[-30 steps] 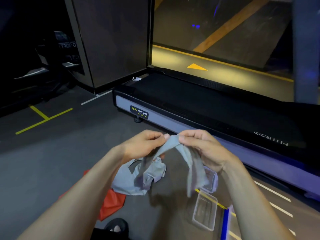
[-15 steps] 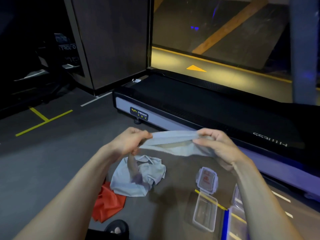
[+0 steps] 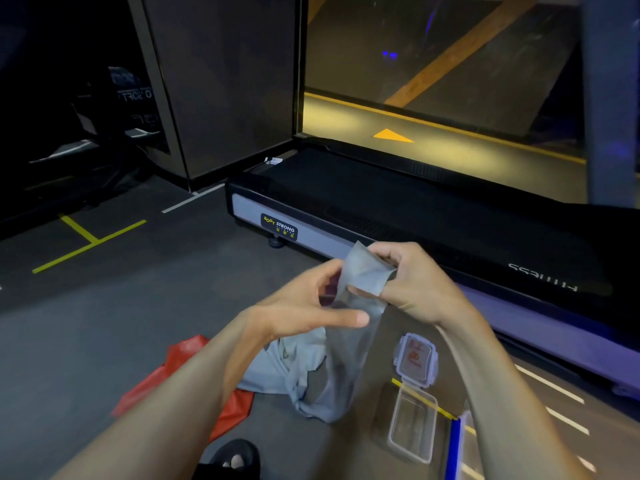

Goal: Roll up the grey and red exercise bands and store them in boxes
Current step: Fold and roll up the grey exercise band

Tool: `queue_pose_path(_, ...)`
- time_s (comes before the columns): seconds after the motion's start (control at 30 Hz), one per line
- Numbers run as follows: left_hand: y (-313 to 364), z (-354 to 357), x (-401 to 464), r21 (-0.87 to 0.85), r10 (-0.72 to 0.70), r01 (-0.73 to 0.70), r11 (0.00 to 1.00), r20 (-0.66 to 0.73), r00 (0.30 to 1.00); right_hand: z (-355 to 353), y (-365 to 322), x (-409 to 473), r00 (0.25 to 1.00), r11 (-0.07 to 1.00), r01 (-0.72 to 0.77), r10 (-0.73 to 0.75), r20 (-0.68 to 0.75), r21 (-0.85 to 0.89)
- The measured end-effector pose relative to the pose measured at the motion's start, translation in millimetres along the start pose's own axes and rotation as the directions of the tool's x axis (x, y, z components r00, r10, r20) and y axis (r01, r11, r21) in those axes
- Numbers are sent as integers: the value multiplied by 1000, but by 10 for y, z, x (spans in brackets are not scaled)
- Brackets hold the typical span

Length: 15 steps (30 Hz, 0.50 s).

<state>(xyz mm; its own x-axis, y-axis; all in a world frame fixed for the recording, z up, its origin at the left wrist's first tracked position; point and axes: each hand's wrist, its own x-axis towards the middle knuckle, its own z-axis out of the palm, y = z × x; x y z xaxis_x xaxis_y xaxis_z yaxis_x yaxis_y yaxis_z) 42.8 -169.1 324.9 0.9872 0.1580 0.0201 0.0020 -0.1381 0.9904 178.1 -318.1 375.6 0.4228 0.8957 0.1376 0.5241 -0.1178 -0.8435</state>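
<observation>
Grey gym floor (image 3: 104,323) lay below; my right hand (image 3: 412,285) pinched the grey band (image 3: 363,271) at frame centre, left hand (image 3: 304,310) open.

R hand (image 3: 412,282) pinches the grey band (image 3: 363,271) end above the clear box (image 3: 412,427). L hand (image 3: 304,306) just beside it, fingers straight, thumb touching band. Both forearms raised.

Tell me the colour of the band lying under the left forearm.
Red, clearest in the head view.

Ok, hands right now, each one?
Left hand: open, fingers straight beside the grey exercise band.
Right hand: pinching the band's folded end.
</observation>
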Motion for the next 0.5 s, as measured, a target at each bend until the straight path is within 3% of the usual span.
queue_pose_path(0.07, 16, 19, 37, 51, 83, -77, 996, -129, 988, -3, 17, 14, 998, 999, -18, 15, -65, -46)
queue_pose_path(0.17, -5, -21, 50, 64, 129, -117, 991, -228, 965, -35, 55, 14, 981, 998, -56, 58, -187, 18)
queue_pose_path(0.27, -7, -51, 25, 19, 93, -92, 996, -235, 968, -60, 85, -16, 971, 991, -30, 60, -233, 129)
queue_pose_path(0.5, 58, -49, -13, -33, 69, -78, 996, -212, 975, 11, 65, -35, 949, 996, 73, -51, -312, 59)
